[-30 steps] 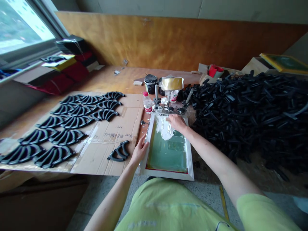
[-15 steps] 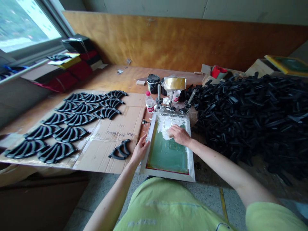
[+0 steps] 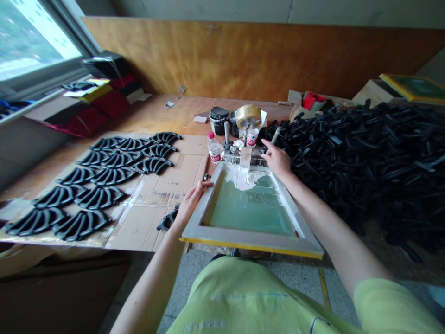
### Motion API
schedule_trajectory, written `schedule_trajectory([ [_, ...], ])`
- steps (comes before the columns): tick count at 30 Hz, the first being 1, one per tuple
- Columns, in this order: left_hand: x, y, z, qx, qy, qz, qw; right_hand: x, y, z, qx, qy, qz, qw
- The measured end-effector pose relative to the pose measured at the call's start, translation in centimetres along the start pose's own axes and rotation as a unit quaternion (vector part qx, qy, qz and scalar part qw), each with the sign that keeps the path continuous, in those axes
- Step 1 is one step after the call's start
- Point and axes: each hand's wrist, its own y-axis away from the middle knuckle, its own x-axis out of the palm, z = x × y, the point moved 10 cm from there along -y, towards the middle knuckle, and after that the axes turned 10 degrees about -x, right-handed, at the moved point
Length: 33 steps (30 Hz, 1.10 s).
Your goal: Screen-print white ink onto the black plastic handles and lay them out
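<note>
A printing screen frame [image 3: 243, 237] with green mesh is tilted up at its near edge, hinged at the far end. My left hand [image 3: 190, 200] grips the frame's left rail and holds it raised. White ink [image 3: 243, 178] lies at the far end of the mesh, with a squeegee [image 3: 245, 157] resting upright there. Beyond the frame's far right corner, my right hand [image 3: 276, 159] hovers with fingers loosely spread, holding nothing, beside the hinge clamps. A black curved plastic part [image 3: 167, 220] lies on the cardboard under my left wrist.
Rows of black curved parts [image 3: 104, 175] lie on cardboard [image 3: 163, 195] at the left. A big heap of black parts [image 3: 365, 157] fills the right. A small bottle [image 3: 212, 147], black ink pot [image 3: 218, 119] and tape roll [image 3: 247, 116] stand behind the frame.
The frame's near edge has swung up from flat. My right hand left the squeegee at the far end and moved to the frame's far right corner.
</note>
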Motion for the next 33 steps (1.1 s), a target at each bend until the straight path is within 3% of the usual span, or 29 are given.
schedule_trajectory([
  [2,0.6,-0.5,-3.4,0.066,0.057,0.0,0.996,-1.6,2.3,-4.3,0.085,-0.005,-0.051,0.995],
  [4,1.2,-1.5,-5.9,0.118,0.103,0.0,0.988,-1.2,5.7,-6.8,0.146,-0.002,-0.042,0.988],
  [6,1.5,-2.7,-6.9,0.135,0.122,-0.014,0.983,1.3,8.7,-6.4,0.136,-0.003,0.018,0.991],
  [8,1.5,-3.4,-6.0,0.13,0.139,-0.04,0.981,4.5,10.9,-3.1,0.051,-0.013,0.101,0.993],
  [11,2.7,-3.1,-1.1,0.071,0.147,-0.045,0.986,7.2,12.8,2.8,-0.067,0.002,0.171,0.983],
  [13,5.4,-2.3,4.8,-0.056,0.118,0.018,0.991,7.1,13.4,5.9,-0.087,0.021,0.16,0.983],
  [15,7.9,-0.5,10.3,-0.175,0.114,0.083,0.974,6.5,14.1,9.5,-0.117,0.02,0.139,0.983],
  [17,8.2,1.0,13.7,-0.221,0.147,0.087,0.96,6.8,15.7,13.8,-0.205,-0.013,0.153,0.967],
  [19,5.8,1.6,15.4,-0.211,0.171,0.043,0.961,7.3,17.4,16.1,-0.276,-0.043,0.193,0.941],
  [21,0.8,2.0,16.9,-0.197,0.165,-0.036,0.966,7.3,17.6,13.6,-0.246,-0.018,0.223,0.943],
  [24,-10.1,3.7,20.5,-0.213,0.138,-0.231,0.939,4.3,15.8,2.5,-0.05,0.138,0.204,0.968],
  [26,-16.0,4.8,22.5,-0.211,0.111,-0.306,0.922,1.3,15.4,-5.1,0.073,0.258,0.184,0.946],
  [27,-18.1,5.3,23.9,-0.241,0.098,-0.33,0.907,0.3,15.5,-8.0,0.108,0.295,0.187,0.931],
  [30,-21.6,5.3,26.3,-0.309,0.036,-0.339,0.888,-0.7,16.2,-12.5,0.133,0.334,0.208,0.91],
  [33,-22.8,4.1,25.9,-0.326,-0.032,-0.308,0.893,-1.2,16.7,-12.9,0.132,0.312,0.177,0.924],
])
